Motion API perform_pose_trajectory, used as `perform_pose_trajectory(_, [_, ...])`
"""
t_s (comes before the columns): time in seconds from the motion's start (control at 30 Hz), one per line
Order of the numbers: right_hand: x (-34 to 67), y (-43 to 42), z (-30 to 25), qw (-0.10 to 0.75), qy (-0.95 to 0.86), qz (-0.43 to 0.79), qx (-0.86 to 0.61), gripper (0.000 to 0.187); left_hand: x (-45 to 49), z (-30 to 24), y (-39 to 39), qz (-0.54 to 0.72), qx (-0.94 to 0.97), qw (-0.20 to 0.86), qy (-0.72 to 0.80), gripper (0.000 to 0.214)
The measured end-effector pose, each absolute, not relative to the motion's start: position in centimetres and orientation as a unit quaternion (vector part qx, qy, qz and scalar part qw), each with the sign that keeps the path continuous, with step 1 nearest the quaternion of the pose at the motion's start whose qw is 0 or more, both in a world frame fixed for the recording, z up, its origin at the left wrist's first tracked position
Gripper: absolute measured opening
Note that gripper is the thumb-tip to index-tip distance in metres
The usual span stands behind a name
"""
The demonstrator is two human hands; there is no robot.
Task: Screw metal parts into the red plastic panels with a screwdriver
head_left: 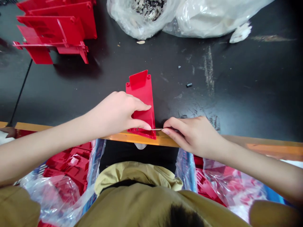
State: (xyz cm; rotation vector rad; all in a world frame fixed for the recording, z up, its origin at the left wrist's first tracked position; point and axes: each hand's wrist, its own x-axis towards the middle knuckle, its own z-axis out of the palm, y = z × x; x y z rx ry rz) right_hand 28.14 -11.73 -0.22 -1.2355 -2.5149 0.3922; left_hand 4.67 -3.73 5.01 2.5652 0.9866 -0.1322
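Note:
A red plastic part (143, 90) with an upright flap at its far end lies on the table, its near end over the orange edge. My left hand (118, 112) holds it from the left, thumb and forefinger spread across its face. Pinched in my right hand (193, 134) is a thin metal blade-like tool (156, 129). Its tip meets the part's near right corner, beside my left thumb. The tool's other end is hidden inside my right hand.
Several red plastic parts (56, 28) stand at the back left. A plastic bag (127, 26) of small metal pieces and a white bag (203, 19) lie at the back. A small dark piece (189, 85) is at right. Blue crates (91, 176) with red parts flank my lap.

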Motion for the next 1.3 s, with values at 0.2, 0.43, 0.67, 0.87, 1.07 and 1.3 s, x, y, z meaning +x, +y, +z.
perform_pose_trajectory(0.2, [28.4, -11.8, -0.3, 0.180, -0.883, 0.123, -0.416, 0.024, 4.1, 5.1, -3.2, -0.071, 0.922, 0.213, 0.314, 0.038])
perform_pose_trajectory(0.43, [28.2, -11.8, -0.7, 0.186, -0.884, 0.118, -0.412, 0.022, 4.1, 4.7, -3.3, -0.036, 0.931, 0.193, 0.307, 0.040])
perform_pose_trajectory(0.67, [27.9, -11.7, -0.7, 0.180, -0.888, 0.090, -0.413, 0.030, 4.3, 4.6, -3.3, -0.013, 0.925, 0.194, 0.326, 0.051])
perform_pose_trajectory(0.87, [27.9, -11.6, -0.4, 0.153, -0.891, 0.090, -0.418, 0.036, 5.1, 4.6, -3.8, -0.024, 0.916, 0.176, 0.361, 0.050])
perform_pose_trajectory(1.07, [27.8, -11.7, 0.0, 0.128, -0.889, 0.097, -0.430, 0.039, 5.4, 5.1, -3.8, -0.050, 0.902, 0.182, 0.389, 0.050])
perform_pose_trajectory(1.3, [27.8, -11.4, 0.0, 0.089, -0.891, 0.102, -0.433, 0.038, 5.9, 4.7, -4.2, -0.044, 0.902, 0.185, 0.388, 0.044])
